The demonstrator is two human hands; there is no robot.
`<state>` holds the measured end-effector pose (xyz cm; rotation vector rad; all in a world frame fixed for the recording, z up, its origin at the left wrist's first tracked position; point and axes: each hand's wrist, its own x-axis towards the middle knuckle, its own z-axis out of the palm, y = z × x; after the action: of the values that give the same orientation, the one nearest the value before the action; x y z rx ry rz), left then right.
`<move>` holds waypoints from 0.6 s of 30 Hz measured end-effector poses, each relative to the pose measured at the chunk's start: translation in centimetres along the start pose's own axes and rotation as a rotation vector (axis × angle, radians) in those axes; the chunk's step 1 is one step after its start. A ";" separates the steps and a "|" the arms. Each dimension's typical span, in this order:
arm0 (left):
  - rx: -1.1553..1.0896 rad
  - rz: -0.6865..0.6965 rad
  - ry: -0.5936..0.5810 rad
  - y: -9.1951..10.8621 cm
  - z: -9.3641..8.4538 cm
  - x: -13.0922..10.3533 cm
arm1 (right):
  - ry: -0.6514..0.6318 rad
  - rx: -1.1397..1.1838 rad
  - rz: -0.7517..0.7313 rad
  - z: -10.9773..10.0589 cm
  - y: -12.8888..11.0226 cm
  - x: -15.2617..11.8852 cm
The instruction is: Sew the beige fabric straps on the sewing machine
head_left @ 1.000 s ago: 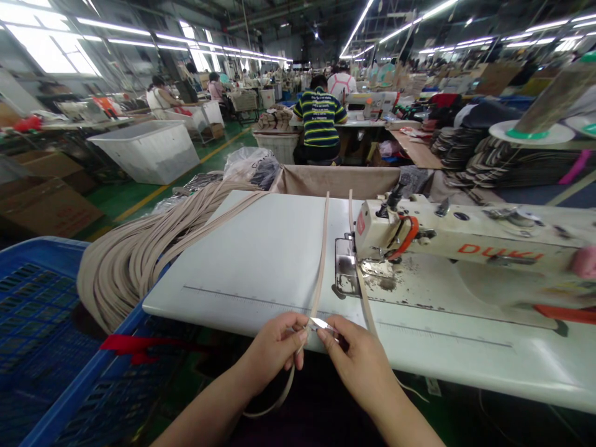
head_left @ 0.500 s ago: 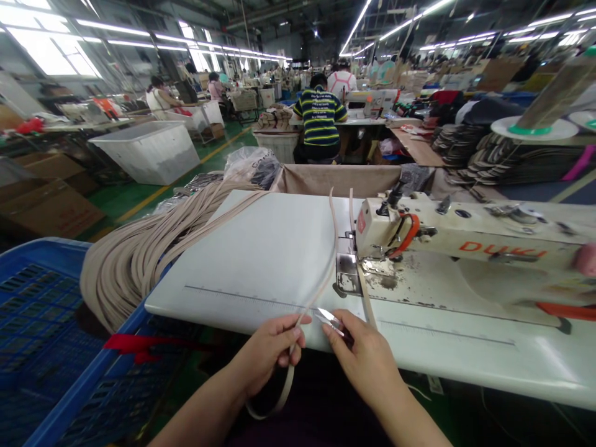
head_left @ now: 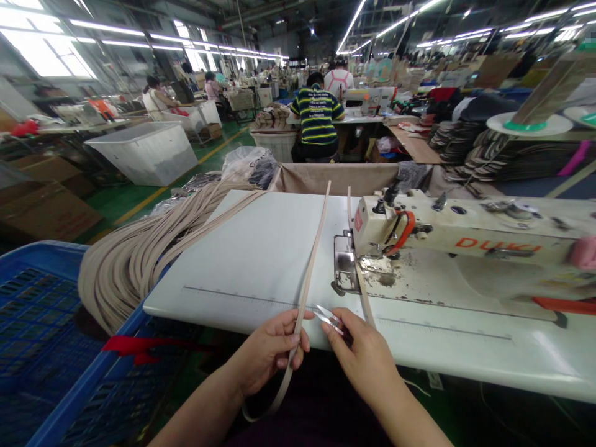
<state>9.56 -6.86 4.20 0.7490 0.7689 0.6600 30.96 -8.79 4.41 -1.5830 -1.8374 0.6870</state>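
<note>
Between the thumb and fingers of my left hand [head_left: 274,344] is a narrow beige strap [head_left: 313,264]. One end runs up across the white tabletop, and the other hangs in a loop below the table edge. My right hand [head_left: 363,354] is closed around small metal thread snips [head_left: 329,318], their pointed blades toward the left fingertips and apart from the strap. A second beige strap [head_left: 364,288] passes beside the needle area of the sewing machine [head_left: 372,230], right of the snips. Part of the snips is hidden in my palm.
A thick bundle of beige straps [head_left: 125,267] hangs over the table's left side, by a blue plastic basket [head_left: 69,403] with a red cloth strip [head_left: 135,347]. A fabric-lined bin [head_left: 335,179] stands behind the table [head_left: 251,248]. A person in a striped shirt [head_left: 318,118] sits farther back.
The held strap's upper part has shifted left and now lies straighter and flatter-side up, where it curved before. Both hands have stayed almost in place, and the view has moved slightly.
</note>
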 end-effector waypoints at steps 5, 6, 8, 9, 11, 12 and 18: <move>-0.015 -0.002 -0.004 0.1 0.0 0.0 | 0.023 0.007 -0.010 0.0 -0.1 -0.1; -0.017 -0.002 -0.005 0.0 0.0 -0.1 | 0.032 0.005 -0.017 0.0 -0.1 -0.1; -0.019 -0.002 -0.006 0.0 0.0 -0.1 | 0.044 -0.006 -0.032 0.0 0.0 -0.2; -0.020 -0.002 -0.005 0.0 -0.1 -0.1 | 0.046 -0.013 -0.040 0.0 0.0 -0.2; -0.017 0.001 -0.004 -0.1 -0.1 -0.2 | 0.041 -0.022 -0.050 0.0 0.0 -0.2; -0.014 0.002 -0.005 -0.1 -0.1 -0.2 | 0.038 -0.023 -0.052 0.0 0.0 -0.2; -0.016 0.001 -0.010 -0.1 -0.3 -0.1 | 0.040 -0.027 -0.060 0.1 0.0 -0.2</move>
<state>9.31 -6.96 4.01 0.7378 0.7534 0.6626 30.87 -9.01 4.35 -1.5417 -1.8638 0.6014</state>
